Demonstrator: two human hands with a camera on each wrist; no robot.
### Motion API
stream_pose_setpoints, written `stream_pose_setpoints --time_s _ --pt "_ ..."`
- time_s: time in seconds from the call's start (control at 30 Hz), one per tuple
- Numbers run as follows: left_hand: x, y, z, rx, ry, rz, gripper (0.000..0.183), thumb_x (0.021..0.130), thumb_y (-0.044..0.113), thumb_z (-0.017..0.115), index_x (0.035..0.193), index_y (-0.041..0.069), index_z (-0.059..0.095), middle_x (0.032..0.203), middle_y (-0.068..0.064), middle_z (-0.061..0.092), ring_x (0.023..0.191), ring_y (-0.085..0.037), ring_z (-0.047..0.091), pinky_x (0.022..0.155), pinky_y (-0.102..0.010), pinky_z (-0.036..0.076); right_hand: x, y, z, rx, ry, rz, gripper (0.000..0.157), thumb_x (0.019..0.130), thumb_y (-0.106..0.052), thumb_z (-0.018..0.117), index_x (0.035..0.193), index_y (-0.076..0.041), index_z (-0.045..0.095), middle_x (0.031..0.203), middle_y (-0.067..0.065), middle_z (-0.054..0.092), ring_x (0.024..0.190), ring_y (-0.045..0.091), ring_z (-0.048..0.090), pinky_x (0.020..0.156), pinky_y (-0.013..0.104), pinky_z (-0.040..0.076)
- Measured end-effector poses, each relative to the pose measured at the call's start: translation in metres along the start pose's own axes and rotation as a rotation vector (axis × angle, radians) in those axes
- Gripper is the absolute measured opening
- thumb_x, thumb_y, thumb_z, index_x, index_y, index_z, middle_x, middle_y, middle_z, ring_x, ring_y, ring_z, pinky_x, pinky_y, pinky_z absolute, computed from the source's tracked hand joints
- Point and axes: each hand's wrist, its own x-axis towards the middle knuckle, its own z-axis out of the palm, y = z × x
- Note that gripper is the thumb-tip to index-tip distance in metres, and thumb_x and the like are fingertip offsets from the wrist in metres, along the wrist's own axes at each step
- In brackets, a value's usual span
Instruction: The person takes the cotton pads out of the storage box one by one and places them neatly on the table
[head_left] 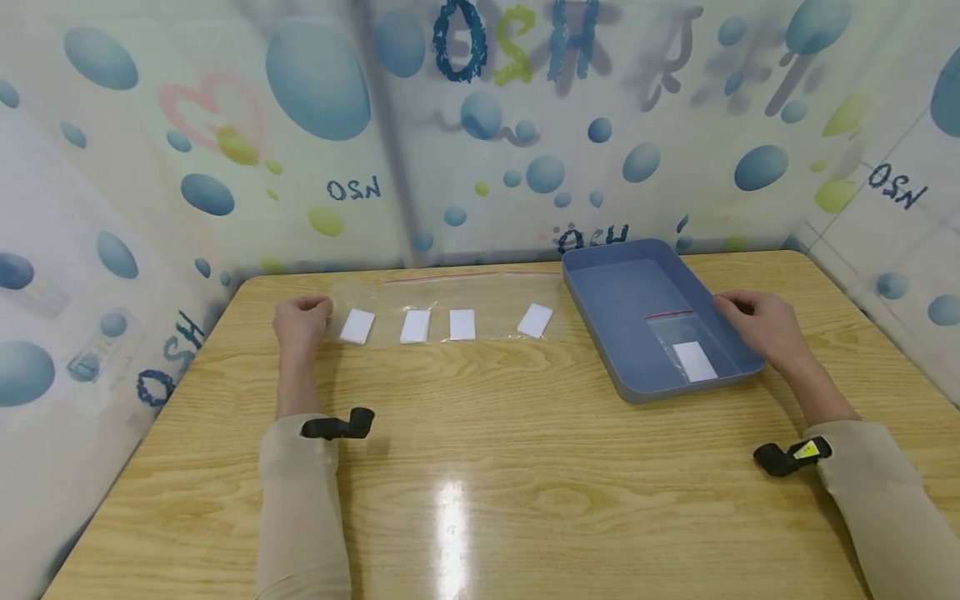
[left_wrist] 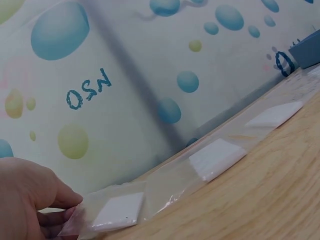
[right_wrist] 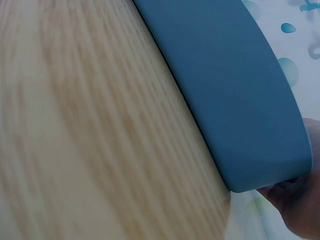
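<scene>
At the left end of a row of clear zip bags, my left hand pinches the edge of the leftmost bag, which has a white card inside. The thumb and curled fingers meet at its edge in the left wrist view. Beside it lie several more bags, each with a white card. A blue-grey tray stands at the row's right end, holding one zip bag with a red seal line and a white card. My right hand grips the tray's right rim; the tray partly hides it in the right wrist view.
The wooden table extends in front of the bags and tray. A patterned curtain hangs right behind the table's far edge and along both sides. Dark wrist cameras sit on both sleeves.
</scene>
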Motion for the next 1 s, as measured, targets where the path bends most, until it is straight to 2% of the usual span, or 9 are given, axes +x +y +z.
stream_pose_setpoints --time_s 0.23,0.47,0.63,0.83,1.0 --pt "0.001 0.0 -0.004 0.019 -0.065 -0.017 0.04 0.099 0.018 0.055 0.134 -0.001 0.062 0.112 -0.009 0.058 0.08 -0.011 0.052 0.064 -0.02 0.044 0.0 0.0 -0.001 0.007 0.001 0.0 0.053 0.107 -0.035 0.047 0.128 0.012 0.059 0.125 0.036 0.058 0.112 0.049 0.055 0.091 0.06 0.044" --pt "-0.002 0.001 -0.007 0.025 -0.102 0.003 0.043 0.098 0.017 0.056 0.136 -0.002 0.059 0.12 -0.012 0.058 0.097 -0.016 0.051 0.076 -0.02 0.042 0.001 0.001 -0.001 0.003 0.001 -0.002 0.053 0.107 -0.035 0.048 0.128 0.012 0.06 0.124 0.036 0.059 0.111 0.048 0.056 0.09 0.059 0.044" --pt "-0.005 0.003 -0.011 -0.032 -0.104 0.023 0.046 0.099 0.019 0.055 0.14 -0.001 0.056 0.123 -0.012 0.057 0.096 -0.015 0.055 0.078 -0.023 0.047 0.0 -0.001 -0.002 0.009 -0.002 -0.006 0.053 0.107 -0.035 0.048 0.128 0.012 0.06 0.124 0.036 0.059 0.111 0.048 0.055 0.09 0.059 0.044" --pt "-0.006 0.006 -0.012 -0.102 -0.086 0.053 0.045 0.102 0.022 0.057 0.14 0.0 0.057 0.115 -0.005 0.057 0.095 -0.011 0.057 0.083 -0.026 0.051 0.0 -0.001 -0.001 0.003 0.005 -0.008 0.053 0.107 -0.035 0.048 0.128 0.012 0.06 0.124 0.036 0.059 0.111 0.048 0.056 0.09 0.058 0.045" --pt "-0.008 0.012 -0.007 -0.143 -0.113 0.089 0.045 0.101 0.022 0.058 0.139 -0.002 0.057 0.119 -0.01 0.059 0.097 -0.013 0.058 0.091 -0.03 0.051 0.0 0.0 -0.001 0.003 0.008 -0.011 0.052 0.107 -0.034 0.048 0.128 0.012 0.06 0.123 0.036 0.059 0.11 0.048 0.056 0.089 0.057 0.045"
